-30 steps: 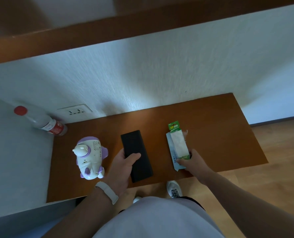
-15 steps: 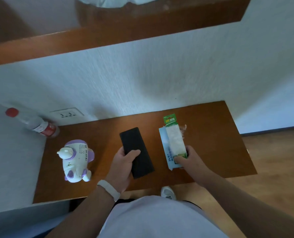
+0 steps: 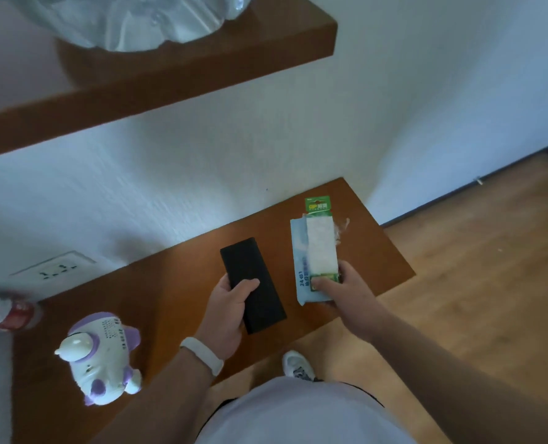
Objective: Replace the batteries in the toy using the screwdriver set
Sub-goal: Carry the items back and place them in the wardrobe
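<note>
A person at a wooden desk (image 3: 170, 283) is curling the left grip (image 3: 231, 312) around the near end of a black screwdriver-set case (image 3: 245, 261), thumb lying across its top. The right grip (image 3: 346, 291) is pinching the near end of a green battery pack (image 3: 320, 245) lying on a pale blue packet (image 3: 298, 251). The white-and-purple toy (image 3: 99, 357) is sitting untouched at the desk's left, well apart from both hands, near a red-labelled bottle (image 3: 10, 314).
</note>
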`<state>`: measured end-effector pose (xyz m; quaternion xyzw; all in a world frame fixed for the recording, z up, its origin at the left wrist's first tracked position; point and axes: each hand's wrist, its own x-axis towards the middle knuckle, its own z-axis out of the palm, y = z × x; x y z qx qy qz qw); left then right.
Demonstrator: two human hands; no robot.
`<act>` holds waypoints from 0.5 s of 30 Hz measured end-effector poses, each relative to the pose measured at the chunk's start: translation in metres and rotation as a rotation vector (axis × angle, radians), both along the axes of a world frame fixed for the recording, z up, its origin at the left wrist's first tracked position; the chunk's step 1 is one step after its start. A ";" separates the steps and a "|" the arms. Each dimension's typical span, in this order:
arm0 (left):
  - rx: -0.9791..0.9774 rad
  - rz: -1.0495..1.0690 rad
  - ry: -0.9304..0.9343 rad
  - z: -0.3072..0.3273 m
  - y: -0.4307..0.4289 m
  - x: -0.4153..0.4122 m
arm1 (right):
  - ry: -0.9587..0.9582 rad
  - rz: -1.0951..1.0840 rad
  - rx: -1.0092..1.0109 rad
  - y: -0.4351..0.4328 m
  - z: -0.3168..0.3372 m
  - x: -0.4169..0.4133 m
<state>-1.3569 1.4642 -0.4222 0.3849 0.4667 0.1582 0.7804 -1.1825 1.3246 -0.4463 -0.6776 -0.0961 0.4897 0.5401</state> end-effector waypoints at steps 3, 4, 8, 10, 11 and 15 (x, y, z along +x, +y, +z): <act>-0.023 -0.078 -0.044 -0.001 -0.001 -0.004 | 0.023 -0.120 -0.005 -0.013 0.010 -0.017; -0.032 -0.102 -0.051 -0.002 -0.002 -0.006 | 0.024 -0.159 -0.010 -0.017 0.013 -0.024; -0.059 -0.235 -0.064 -0.007 -0.007 -0.005 | 0.017 -0.353 0.021 -0.041 0.024 -0.050; -0.055 -0.301 -0.082 -0.008 -0.014 0.001 | -0.006 -0.423 0.039 -0.058 0.030 -0.061; -0.055 -0.328 -0.092 -0.008 -0.019 0.005 | -0.020 -0.447 0.039 -0.067 0.033 -0.066; -0.035 -0.442 -0.100 0.000 -0.048 0.025 | -0.099 -0.539 0.022 -0.109 0.047 -0.076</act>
